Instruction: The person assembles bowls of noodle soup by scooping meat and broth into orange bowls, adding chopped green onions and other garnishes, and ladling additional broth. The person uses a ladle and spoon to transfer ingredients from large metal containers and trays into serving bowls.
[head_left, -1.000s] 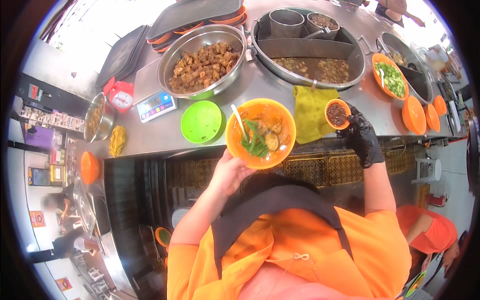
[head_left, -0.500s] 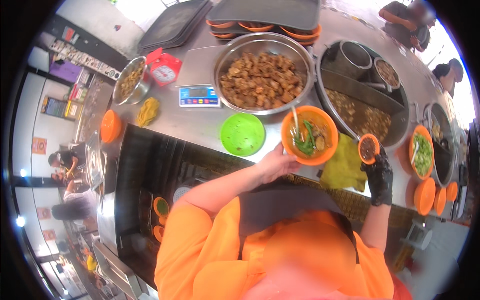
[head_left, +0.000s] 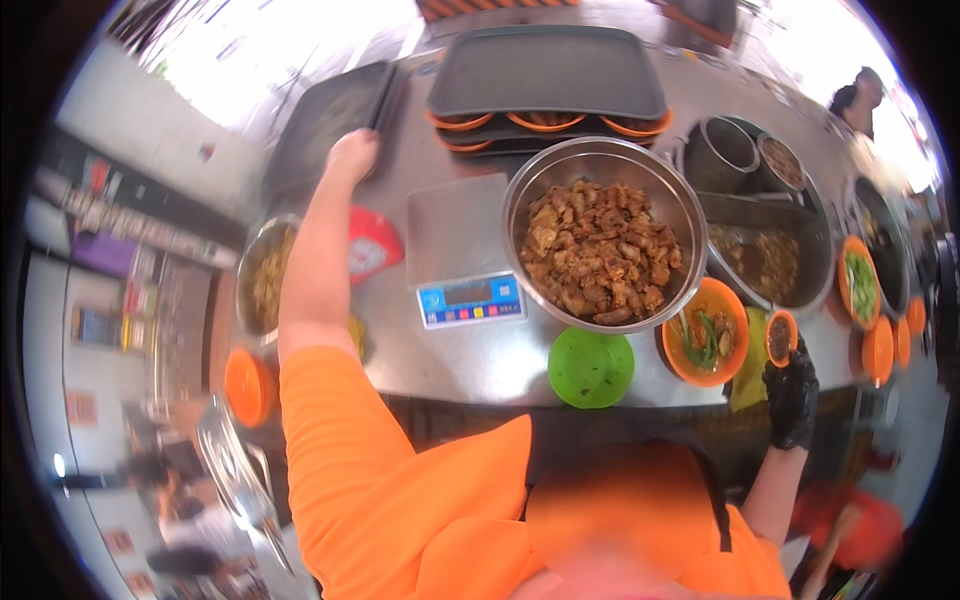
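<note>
My bare left hand (head_left: 354, 156) reaches far out to the back left, its fingers closed at the right edge of a dark grey tray (head_left: 312, 148) on a stack. On my right, my black-gloved right hand (head_left: 792, 400) holds a small orange bowl (head_left: 781, 338) of dark reddish paste. Just left of it an orange bowl of soup (head_left: 706, 332) rests on the counter, with green leaves and a pale spoon in it. A yellow cloth (head_left: 748, 385) lies between that bowl and my glove.
A large steel bowl of browned meat chunks (head_left: 610, 252) stands mid-counter beside a digital scale (head_left: 471, 302) and a green plate (head_left: 591, 368). Trays (head_left: 545, 75) with orange bowls lie behind. Divided soup pot (head_left: 765, 260) at right; steel bowl (head_left: 266, 280) and red dial scale (head_left: 372, 244) at left.
My left hand has let go of the soup bowl and stretched to the trays at the back left. My right hand still holds the small bowl. The view has shifted.
</note>
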